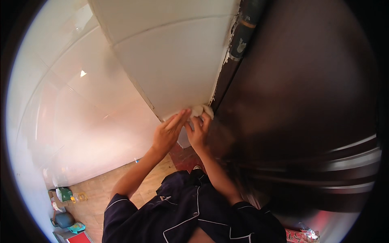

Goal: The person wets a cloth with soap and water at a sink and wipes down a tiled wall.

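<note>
A crumpled off-white cloth (199, 111) lies against the narrow tiled wall face (173, 70), close to its edge with the dark door frame. My right hand (199, 132) grips this cloth with bent fingers. Beside it, my left hand (169, 130) is raised with straight fingers, their tips at the cloth's left edge. The palm side of the left hand is turned away, so its contact with the wall is hidden.
A dark brown door panel (291, 91) rises on the right, beside a frame with a hinge (240, 45) and flaking edges. Glossy tiles (100, 121) cover the left wall. On the wooden floor (94, 206) stand a plastic bottle (80, 196) and a dark blue jug (64, 220).
</note>
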### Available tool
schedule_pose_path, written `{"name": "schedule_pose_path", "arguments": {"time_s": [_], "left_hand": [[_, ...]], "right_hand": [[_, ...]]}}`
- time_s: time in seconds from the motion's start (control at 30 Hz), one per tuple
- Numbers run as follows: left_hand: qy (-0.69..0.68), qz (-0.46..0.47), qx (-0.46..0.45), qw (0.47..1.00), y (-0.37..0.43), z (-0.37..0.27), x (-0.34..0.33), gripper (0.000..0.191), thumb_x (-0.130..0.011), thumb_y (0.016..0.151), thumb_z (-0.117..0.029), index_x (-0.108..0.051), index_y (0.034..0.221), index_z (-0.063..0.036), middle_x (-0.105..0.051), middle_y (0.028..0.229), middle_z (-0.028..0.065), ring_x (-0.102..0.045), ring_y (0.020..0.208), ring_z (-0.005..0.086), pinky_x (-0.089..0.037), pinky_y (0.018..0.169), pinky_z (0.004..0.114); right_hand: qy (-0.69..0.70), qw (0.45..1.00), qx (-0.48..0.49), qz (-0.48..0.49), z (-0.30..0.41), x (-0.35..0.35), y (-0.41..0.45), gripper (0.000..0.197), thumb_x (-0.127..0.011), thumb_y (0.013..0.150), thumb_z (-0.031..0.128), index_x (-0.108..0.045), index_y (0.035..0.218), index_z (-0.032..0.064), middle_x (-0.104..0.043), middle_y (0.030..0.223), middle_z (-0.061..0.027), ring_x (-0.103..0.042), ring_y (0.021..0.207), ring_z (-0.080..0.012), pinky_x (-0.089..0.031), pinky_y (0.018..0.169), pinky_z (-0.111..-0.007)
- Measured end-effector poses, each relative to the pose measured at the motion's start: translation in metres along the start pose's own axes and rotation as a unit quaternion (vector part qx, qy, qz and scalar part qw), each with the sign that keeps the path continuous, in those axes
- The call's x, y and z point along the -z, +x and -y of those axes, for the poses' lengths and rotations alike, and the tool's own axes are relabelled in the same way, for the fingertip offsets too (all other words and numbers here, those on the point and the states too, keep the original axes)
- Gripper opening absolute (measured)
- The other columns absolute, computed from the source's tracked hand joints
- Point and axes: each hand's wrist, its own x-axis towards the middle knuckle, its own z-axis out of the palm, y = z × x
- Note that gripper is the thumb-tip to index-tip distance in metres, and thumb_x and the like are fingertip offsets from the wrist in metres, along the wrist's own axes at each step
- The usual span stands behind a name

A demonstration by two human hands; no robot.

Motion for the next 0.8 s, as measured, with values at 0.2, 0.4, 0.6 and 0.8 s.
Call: {"name": "schedule_pose_path", "arguments": {"time_s": [0.2, 0.4, 0.6, 0.8], "left_hand": [[-0.043, 0.019, 0.037, 0.998, -0.011, -0.012, -0.028, 0.048, -0.046, 0.080, -0.008, -0.043, 0.128, -0.0008, -0.039, 0.137, 0.0050, -0.029, 0.130, 0.0178, -0.032, 0.102, 0.029], [-0.081, -0.003, 0.091, 0.993, -0.014, -0.032, -0.050, 0.047, -0.047, 0.079, -0.010, -0.044, 0.125, -0.0003, -0.039, 0.136, 0.0087, -0.033, 0.128, 0.0227, -0.033, 0.102, 0.034], [-0.052, -0.096, 0.141, 0.984, -0.030, -0.051, -0.093, 0.039, -0.055, 0.078, -0.012, -0.053, 0.115, 0.0003, -0.046, 0.128, 0.0145, -0.044, 0.119, 0.0312, -0.034, 0.099, 0.043], [-0.005, -0.164, 0.134, 0.977, -0.045, -0.051, -0.110, 0.034, -0.058, 0.078, -0.010, -0.057, 0.110, 0.0003, -0.053, 0.121, 0.0146, -0.048, 0.115, 0.0310, -0.030, 0.101, 0.044]], "right_hand": [[0.044, 0.994, -0.099, -0.018, -0.013, -0.019, -0.023, 0.018, -0.069, 0.068, 0.000, -0.058, 0.082, 0.0055, -0.046, 0.092, -0.0132, -0.049, 0.087, -0.0303, -0.046, 0.070, -0.036], [0.134, 0.986, -0.095, -0.027, -0.023, -0.015, -0.022, 0.018, -0.062, 0.068, -0.007, -0.056, 0.082, 0.0039, -0.047, 0.085, -0.0134, -0.051, 0.077, -0.0299, -0.043, 0.066, -0.035], [0.251, 0.964, -0.081, 0.027, -0.036, -0.018, -0.030, 0.018, -0.063, 0.071, -0.006, -0.054, 0.084, 0.0036, -0.052, 0.089, -0.0171, -0.052, 0.079, -0.0312, -0.044, 0.068, -0.036], [0.311, 0.950, -0.022, -0.015, -0.049, -0.046, -0.045, 0.018, -0.064, 0.073, -0.004, -0.053, 0.085, 0.0041, -0.053, 0.103, -0.0199, -0.053, 0.093, -0.0348, -0.044, 0.078, -0.039]]}}
